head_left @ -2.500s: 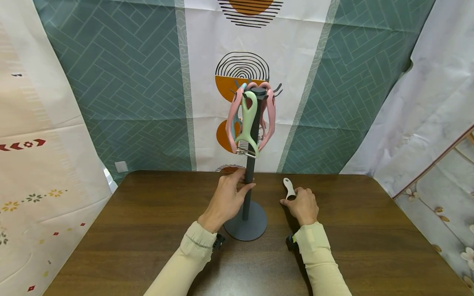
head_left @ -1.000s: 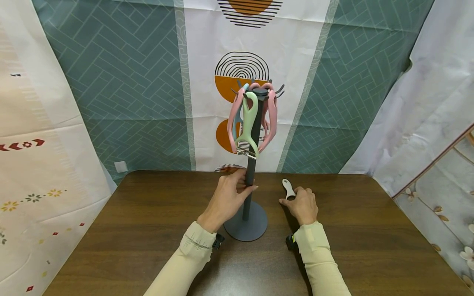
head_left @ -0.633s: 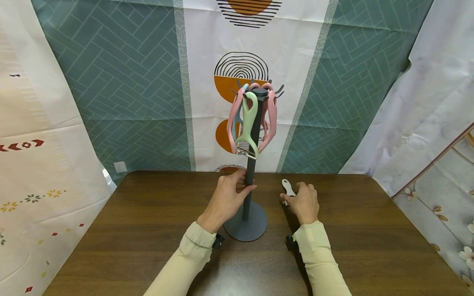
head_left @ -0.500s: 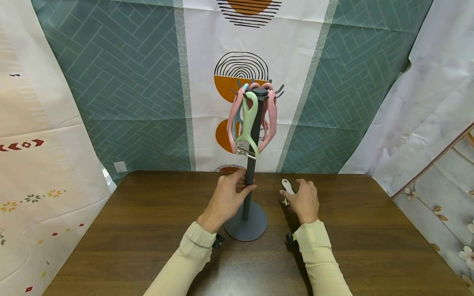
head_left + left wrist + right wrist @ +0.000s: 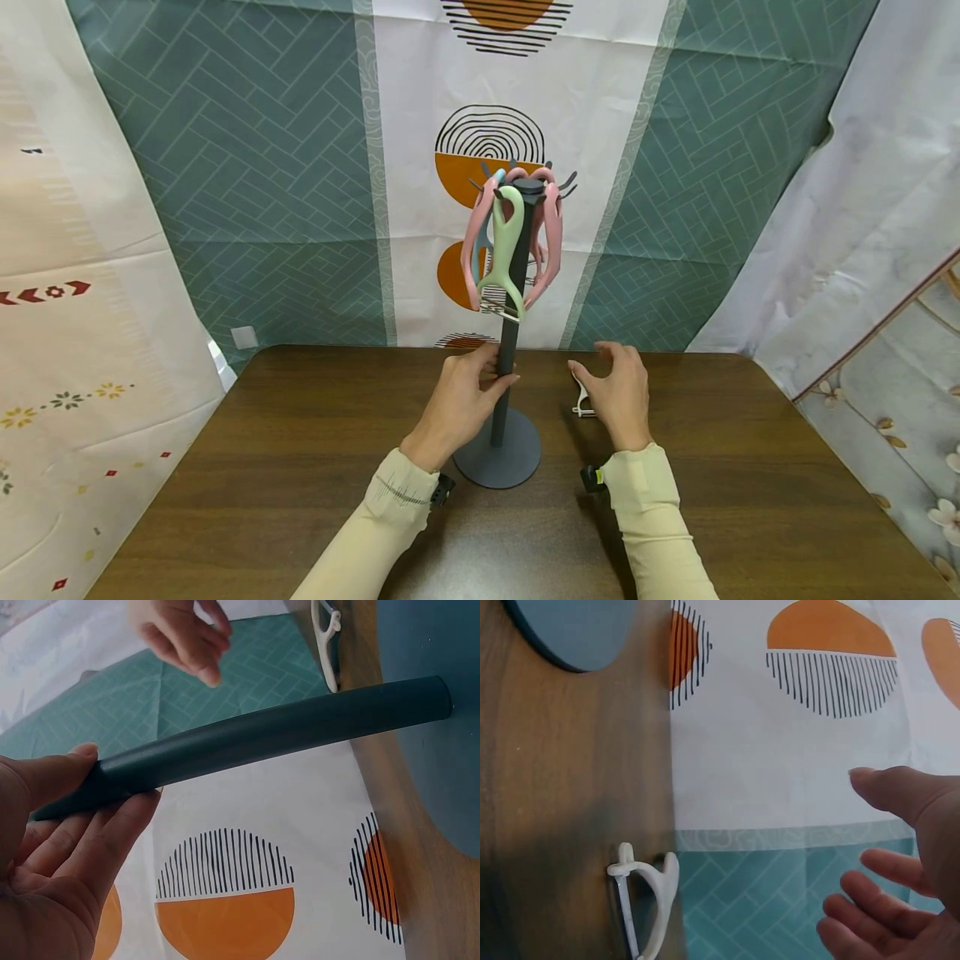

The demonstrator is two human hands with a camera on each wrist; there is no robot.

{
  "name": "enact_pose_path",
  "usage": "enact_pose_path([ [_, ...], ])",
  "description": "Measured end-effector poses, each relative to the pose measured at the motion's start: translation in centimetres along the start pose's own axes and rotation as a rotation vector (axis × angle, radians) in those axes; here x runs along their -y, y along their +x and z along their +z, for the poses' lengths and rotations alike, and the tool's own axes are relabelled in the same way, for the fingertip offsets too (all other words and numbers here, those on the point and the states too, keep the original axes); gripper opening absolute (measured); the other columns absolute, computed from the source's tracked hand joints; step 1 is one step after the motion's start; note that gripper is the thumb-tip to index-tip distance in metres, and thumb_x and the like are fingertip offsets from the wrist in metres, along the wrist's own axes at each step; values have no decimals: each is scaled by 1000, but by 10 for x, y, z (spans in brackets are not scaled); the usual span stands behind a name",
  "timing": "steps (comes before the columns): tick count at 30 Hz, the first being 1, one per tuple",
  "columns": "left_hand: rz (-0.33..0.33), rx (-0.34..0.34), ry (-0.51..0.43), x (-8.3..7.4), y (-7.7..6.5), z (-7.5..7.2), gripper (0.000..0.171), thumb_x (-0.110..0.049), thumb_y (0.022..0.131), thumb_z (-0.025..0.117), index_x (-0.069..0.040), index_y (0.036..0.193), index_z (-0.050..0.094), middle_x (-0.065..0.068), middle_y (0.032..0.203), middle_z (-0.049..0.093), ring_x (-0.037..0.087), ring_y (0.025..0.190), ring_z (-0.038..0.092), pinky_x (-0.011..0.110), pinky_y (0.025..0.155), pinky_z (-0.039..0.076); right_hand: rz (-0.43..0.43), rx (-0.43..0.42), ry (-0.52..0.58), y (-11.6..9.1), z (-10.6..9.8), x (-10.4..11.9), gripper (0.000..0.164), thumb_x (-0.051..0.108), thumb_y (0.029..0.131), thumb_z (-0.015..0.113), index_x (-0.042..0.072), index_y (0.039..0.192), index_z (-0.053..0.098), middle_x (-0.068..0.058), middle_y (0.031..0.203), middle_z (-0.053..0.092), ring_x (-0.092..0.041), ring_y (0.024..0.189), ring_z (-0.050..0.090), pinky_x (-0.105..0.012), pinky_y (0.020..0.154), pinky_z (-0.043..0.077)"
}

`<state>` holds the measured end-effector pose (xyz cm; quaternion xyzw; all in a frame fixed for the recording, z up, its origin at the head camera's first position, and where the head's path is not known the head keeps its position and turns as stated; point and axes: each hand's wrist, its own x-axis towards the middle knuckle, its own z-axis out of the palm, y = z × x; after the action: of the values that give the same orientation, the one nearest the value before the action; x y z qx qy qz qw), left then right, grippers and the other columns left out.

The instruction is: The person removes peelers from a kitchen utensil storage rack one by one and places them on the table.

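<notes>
The left hand (image 5: 453,408) grips one gray stand (image 5: 508,342), where one green peeler (image 5: 505,242) and at least two pink ones (image 5: 553,233) hang. The right hand (image 5: 622,396), holding nothing, is near one white peeler (image 5: 663,900) on the table (image 5: 300,467).

The head view is bright, with pale glare on the wooden tabletop (image 5: 480,557) and soft shadow beside the right sleeve (image 5: 657,533), while both wrist views are dimmer, the right hand (image 5: 184,636) slightly blurred in the left one.
</notes>
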<state>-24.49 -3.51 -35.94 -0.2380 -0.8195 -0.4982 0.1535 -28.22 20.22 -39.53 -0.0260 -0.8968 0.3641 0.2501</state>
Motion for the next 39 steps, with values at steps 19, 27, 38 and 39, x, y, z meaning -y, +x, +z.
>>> enact_pose_path([
  [19,-2,-6,1,1,1,2,21,-7,91,76,-8,111,70,6,101,77,18,95,76,26,82,62,-148,-106,183,2,-13,21,44,24,86,84,5,123,68,-16,115,65,-35,107,63,-48,98,54],
  [27,-2,-6,12,-1,1,1,20,-8,91,76,-8,111,70,7,101,78,18,95,76,26,82,62,-174,-125,236,2,-19,32,43,25,87,84,7,123,68,-13,111,65,-29,106,65,-45,99,57],
  [38,2,-9,21,0,0,1,20,-7,91,76,-8,110,70,7,100,78,18,94,77,27,82,62,-210,-149,295,0,-24,42,44,24,86,84,8,124,69,-13,111,66,-27,107,67,-42,98,57],
  [39,2,-8,22,0,0,2,20,-7,91,76,-7,111,70,7,100,78,18,95,77,27,82,62,-214,-151,300,-1,-24,43,44,25,86,84,8,124,69,-13,111,67,-26,107,67,-41,98,57],
])
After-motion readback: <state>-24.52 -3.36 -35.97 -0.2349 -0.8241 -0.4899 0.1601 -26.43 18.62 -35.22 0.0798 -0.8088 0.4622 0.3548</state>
